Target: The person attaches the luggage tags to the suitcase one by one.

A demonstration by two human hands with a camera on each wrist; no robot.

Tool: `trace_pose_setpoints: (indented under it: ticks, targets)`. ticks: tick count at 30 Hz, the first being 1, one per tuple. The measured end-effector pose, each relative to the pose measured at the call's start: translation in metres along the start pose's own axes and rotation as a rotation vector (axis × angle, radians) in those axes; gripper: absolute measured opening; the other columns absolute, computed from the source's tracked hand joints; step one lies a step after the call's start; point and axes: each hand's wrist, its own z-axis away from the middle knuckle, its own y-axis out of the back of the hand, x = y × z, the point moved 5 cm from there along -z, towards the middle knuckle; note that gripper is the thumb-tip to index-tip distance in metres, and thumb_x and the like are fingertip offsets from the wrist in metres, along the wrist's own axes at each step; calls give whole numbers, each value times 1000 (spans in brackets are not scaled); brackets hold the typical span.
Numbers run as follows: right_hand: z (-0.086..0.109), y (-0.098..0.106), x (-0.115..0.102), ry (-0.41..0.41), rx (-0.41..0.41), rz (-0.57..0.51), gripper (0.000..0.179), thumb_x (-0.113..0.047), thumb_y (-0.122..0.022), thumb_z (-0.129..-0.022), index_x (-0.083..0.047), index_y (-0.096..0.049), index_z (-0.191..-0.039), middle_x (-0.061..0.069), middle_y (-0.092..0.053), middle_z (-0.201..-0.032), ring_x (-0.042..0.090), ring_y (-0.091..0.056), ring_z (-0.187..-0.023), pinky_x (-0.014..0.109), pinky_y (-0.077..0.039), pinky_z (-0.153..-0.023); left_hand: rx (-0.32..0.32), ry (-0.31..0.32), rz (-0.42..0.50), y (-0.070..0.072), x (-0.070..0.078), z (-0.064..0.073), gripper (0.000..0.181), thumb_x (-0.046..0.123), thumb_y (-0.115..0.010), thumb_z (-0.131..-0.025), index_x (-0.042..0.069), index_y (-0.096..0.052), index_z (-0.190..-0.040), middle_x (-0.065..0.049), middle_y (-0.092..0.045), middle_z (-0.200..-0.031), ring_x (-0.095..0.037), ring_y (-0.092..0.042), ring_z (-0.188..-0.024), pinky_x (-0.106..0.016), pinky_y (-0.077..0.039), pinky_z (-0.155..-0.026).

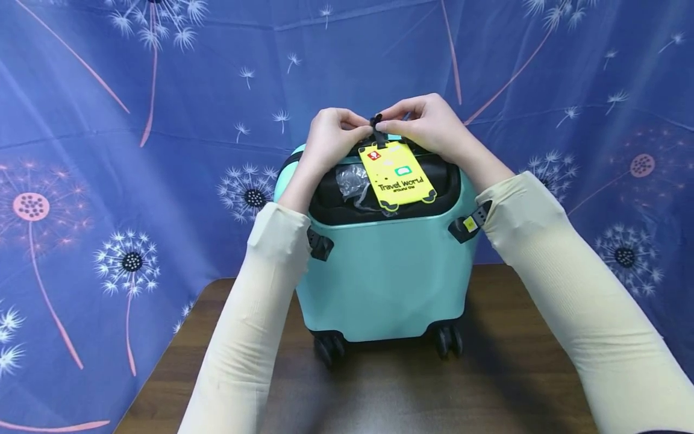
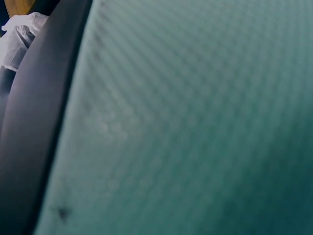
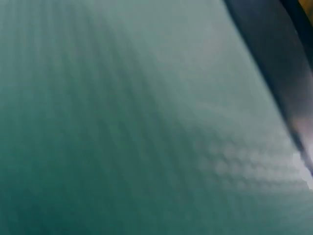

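A yellow luggage tag [image 1: 400, 175] printed "Travel around the World" lies against the black top panel of a mint-green suitcase [image 1: 387, 271]. Its black strap [image 1: 381, 137] runs up to the suitcase handle area. My left hand [image 1: 337, 135] pinches the strap from the left between thumb and fingertips. From the right, my right hand [image 1: 428, 123] pinches the same strap, fingertips close to the left ones. Both hands partly cover the handle. The left wrist view is filled by the blurred suitcase side [image 2: 186, 117], and so is the right wrist view [image 3: 122, 117].
Crumpled clear plastic [image 1: 352, 179] sits on the suitcase's black panel, left of the tag. The suitcase stands upright on black wheels [image 1: 449, 340] on a brown wooden table [image 1: 401, 392]. Behind hangs a blue cloth [image 1: 347, 54] with dandelion prints.
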Motion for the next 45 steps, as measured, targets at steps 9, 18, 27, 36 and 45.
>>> trace_pose_setpoints:
  ticks: [9,18,27,36,45]
  targets:
    - [-3,0,4,10,5,29,33,-32,-64,-89,-6,-70,-107,-6,-64,-85,8,-55,-66,21,-43,-61,-1,22,60,-4,-2,4,24,24,-69,-86,10,-70,-105,-5,-72,-98,-10,-67,-88,-19,-49,-74]
    - [-3,-3,8,42,46,-34,29,-29,-65,-89,-5,-70,-106,-8,-62,-84,7,-54,-63,21,-43,-61,-93,34,36,-6,-2,7,29,26,-52,-94,21,-65,-119,1,-70,-102,-10,-57,-88,-21,-40,-70]
    - [-4,-3,10,32,49,-66,30,-30,-64,-89,-7,-69,-107,-4,-63,-95,7,-56,-65,22,-45,-62,-168,30,1,-9,-2,7,37,44,-59,-89,21,-60,-118,-1,-66,-106,-11,-58,-96,-26,-45,-81]
    - [-5,-3,6,34,54,-77,30,-32,-64,-89,-10,-68,-109,-5,-61,-95,11,-55,-67,23,-44,-60,-172,56,-63,-7,-2,7,36,45,-60,-88,19,-58,-114,1,-65,-108,-10,-58,-95,-27,-45,-83]
    - [-5,-1,4,52,84,-76,30,-33,-63,-89,-11,-68,-109,-5,-61,-97,12,-54,-68,23,-44,-59,-177,48,-43,-5,1,6,45,42,-62,-88,25,-50,-128,0,-66,-105,-11,-60,-93,-28,-44,-83]
